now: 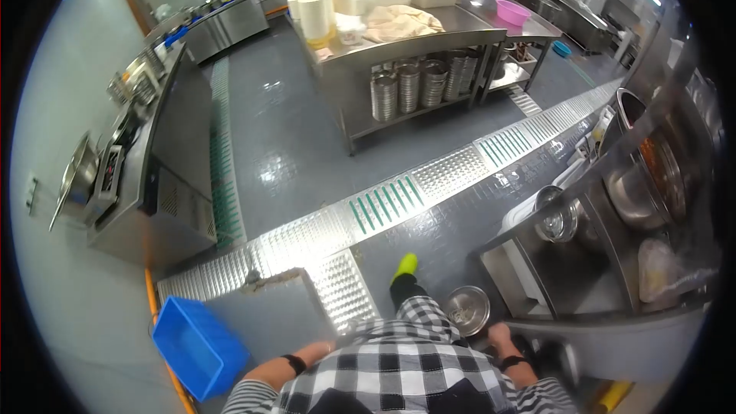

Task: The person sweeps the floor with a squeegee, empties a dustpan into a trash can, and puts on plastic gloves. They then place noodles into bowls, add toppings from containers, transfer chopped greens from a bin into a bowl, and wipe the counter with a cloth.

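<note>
The person's left hand (320, 351), black band at the wrist, lay at the lower edge of a flat grey slab (264, 318) on the floor. Its fingers were hidden under the black-and-white checked cloth of the person's front, so I could not tell whether they were spread or closed. The slab's far edge was ragged and met a long strip of ribbed steel floor grating with green slats (383, 203). Just left of the slab stood a blue plastic crate (198, 346), close to the wall.

The right hand (501, 335), also banded, showed its back with the fingers bent down at the front lip of a curved stainless steel counter (613, 330). Whether it gripped that lip could not be made out. A small round steel bowl (468, 310) sat on the floor just beside this hand, between it and the person's leg, which ended in a yellow-green shoe (405, 264) near the grating.

Beyond the grating, the dark grey tiled floor (291, 130) lay open as a wide aisle. A low steel cabinet run (165, 184) bounded it on the left. On the far side stood a stainless steel work table (475, 27), with stacks of steel bowls (406, 88) on its lower shelf. On top were white paper tubs (316, 8) and a pink plastic basin (511, 11). The right-hand counter's edge crowded close to the person, leaving only a narrow gap there.
</note>
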A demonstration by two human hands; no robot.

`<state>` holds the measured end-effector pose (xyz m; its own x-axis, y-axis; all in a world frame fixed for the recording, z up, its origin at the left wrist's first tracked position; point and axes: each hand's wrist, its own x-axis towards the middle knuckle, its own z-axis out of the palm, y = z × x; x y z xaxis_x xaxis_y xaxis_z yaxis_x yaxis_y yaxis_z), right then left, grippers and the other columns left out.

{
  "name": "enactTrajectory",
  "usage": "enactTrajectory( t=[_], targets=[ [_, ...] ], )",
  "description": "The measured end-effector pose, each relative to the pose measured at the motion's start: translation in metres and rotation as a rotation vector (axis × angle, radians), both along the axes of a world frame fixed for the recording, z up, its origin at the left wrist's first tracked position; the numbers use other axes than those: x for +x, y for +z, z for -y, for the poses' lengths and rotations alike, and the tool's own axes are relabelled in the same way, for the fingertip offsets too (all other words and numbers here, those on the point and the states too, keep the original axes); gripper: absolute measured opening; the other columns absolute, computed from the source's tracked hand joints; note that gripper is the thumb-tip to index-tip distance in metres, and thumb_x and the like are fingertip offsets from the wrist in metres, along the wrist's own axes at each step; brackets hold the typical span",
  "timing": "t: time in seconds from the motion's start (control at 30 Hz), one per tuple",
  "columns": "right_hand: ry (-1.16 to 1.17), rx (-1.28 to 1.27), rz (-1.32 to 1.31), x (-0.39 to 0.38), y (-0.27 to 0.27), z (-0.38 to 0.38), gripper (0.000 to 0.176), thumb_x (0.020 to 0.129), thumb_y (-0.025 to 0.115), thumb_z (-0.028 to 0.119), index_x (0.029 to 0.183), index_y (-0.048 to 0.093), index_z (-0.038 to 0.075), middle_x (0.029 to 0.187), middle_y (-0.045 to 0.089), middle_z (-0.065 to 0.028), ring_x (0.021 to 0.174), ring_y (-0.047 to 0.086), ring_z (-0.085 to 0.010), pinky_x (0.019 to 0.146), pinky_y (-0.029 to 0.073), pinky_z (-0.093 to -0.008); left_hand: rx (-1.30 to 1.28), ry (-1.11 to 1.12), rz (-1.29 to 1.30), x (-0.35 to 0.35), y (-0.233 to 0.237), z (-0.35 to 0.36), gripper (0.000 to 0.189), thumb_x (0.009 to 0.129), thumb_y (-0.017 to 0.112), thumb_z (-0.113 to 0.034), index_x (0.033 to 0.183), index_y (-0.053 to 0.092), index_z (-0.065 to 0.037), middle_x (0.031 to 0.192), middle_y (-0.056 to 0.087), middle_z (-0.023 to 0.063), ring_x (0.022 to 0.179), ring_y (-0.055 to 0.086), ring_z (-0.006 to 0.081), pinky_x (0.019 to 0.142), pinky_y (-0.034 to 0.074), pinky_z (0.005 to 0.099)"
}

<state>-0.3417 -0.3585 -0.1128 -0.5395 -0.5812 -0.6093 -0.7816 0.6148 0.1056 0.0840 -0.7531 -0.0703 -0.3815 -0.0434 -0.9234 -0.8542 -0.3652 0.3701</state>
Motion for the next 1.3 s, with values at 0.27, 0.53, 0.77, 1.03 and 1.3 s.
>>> enactTrajectory(
  t=[0.27, 0.53, 0.77, 1.03, 1.3],
  targets=[
    [-1.133, -0.369, 0.117, -0.16, 0.058, 0.147, 0.028, 0.067, 0.062, 0.024, 0.07, 0.062, -0.004, 0.069, 0.062, -0.0185, 0.059, 0.063, -0.0275, 0.059, 0.049, -0.0361, -0.166, 0.087, -0.028, -0.138, -0.004, 0.175, 0.033, 0.084, 0.047, -0.024, 0.112, 0.042, -0.005, 0.103, 0.049, 0.0109, 0.083, 0.054, 0.023, 0.063, 0.046, 0.0344],
    [-0.45, -0.752, 0.09, -0.338, 0.134, 0.565, 0.05, 0.078, 0.047, 0.051, 0.074, 0.065, 0.005, 0.073, 0.063, -0.0151, 0.076, 0.06, -0.0334, 0.07, 0.046, -0.0415, -0.32, 0.673, -0.092, -0.243, 0.05, 0.308, 0.028, 0.085, 0.047, -0.022, 0.106, 0.047, -0.004, 0.091, 0.056, 0.0111, 0.073, 0.058, 0.0217, 0.05, 0.048, 0.0308],
    [-0.276, -1.221, 0.175, -0.394, 0.207, 0.839, 0.024, 0.081, 0.05, 0.02, 0.07, 0.059, 0.0, 0.069, 0.06, -0.0182, 0.066, 0.06, -0.0305, 0.061, 0.046, -0.0393, -0.483, 0.201, 0.007, -0.225, -0.045, 0.412, 0.024, 0.086, 0.046, -0.024, 0.097, 0.053, -0.004, 0.086, 0.059, 0.0109, 0.069, 0.058, 0.0196, 0.052, 0.047, 0.0311],
    [-0.391, -1.086, 0.152, -0.475, 0.257, 1.008, 0.034, 0.072, 0.064, 0.036, 0.064, 0.062, 0.003, 0.051, 0.057, -0.0081, 0.051, 0.059, -0.0177, 0.054, 0.046, -0.0294, -0.489, 0.427, -0.084, -0.328, 0.005, 0.583, 0.026, 0.085, 0.047, -0.024, 0.1, 0.055, -0.004, 0.086, 0.06, 0.0073, 0.074, 0.057, 0.016, 0.057, 0.047, 0.029],
    [0.159, -1.45, -0.045, -0.517, 0.235, 1.158, 0.036, 0.066, 0.069, 0.028, 0.092, 0.06, 0.006, 0.073, 0.062, -0.0115, 0.069, 0.059, -0.0284, 0.065, 0.046, -0.0369, -0.488, 0.457, -0.354, -0.51, 0.151, 0.69, 0.031, 0.087, 0.051, -0.021, 0.112, 0.05, -0.003, 0.095, 0.059, 0.0065, 0.082, 0.057, 0.0128, 0.07, 0.045, 0.0251]
  ],
)
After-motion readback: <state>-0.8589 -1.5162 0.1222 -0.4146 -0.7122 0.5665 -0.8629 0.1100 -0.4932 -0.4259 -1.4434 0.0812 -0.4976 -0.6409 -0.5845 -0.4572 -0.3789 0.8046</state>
